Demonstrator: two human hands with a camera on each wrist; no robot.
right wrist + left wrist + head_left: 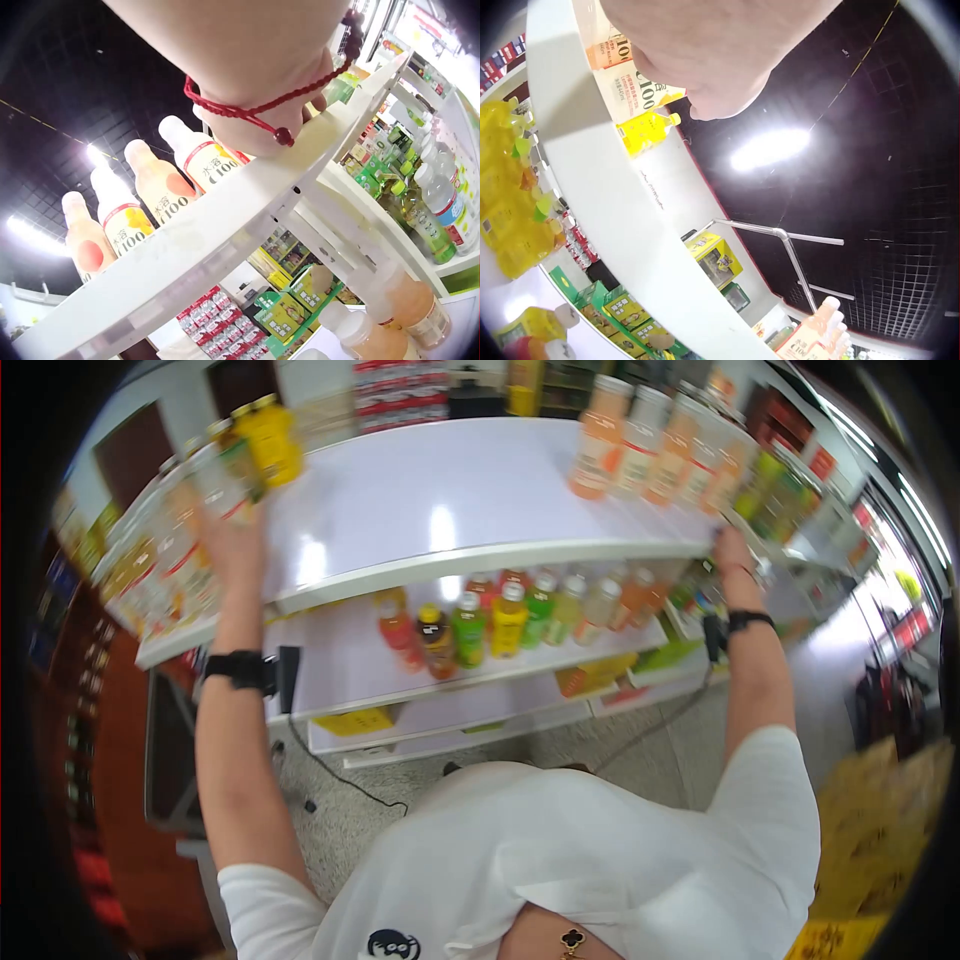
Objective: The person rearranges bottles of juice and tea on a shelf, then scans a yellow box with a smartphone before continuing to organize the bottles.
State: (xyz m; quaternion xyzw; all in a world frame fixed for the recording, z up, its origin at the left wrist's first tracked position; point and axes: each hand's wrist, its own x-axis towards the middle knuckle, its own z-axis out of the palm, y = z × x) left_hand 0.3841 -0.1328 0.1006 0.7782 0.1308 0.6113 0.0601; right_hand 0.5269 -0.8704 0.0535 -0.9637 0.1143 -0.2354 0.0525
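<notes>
My left hand [235, 550] is at the left end of the white top shelf [430, 490], right at a clear bottle [222, 485] with a pale label. In the left wrist view the hand overlaps the upper parts of white-labelled C100 bottles [634, 90], and most of its fingers are hidden; I cannot tell whether it grips one. A small yellow bottle [643, 133] stands beside them. On the shelf's right end rests my right hand [735, 550], a red cord bracelet [247, 112] round its wrist. Its fingers are mostly hidden. Next to it stand peach and white C100 bottles [202, 161].
Below, a second shelf holds several coloured bottles [508, 620]. Yellow bottles [272, 440] stand at the top shelf's back left. Green bottles [785, 500] stand past its right end. A cable [340, 775] hangs from the left wrist, and yellow cartons [880, 840] are at the right.
</notes>
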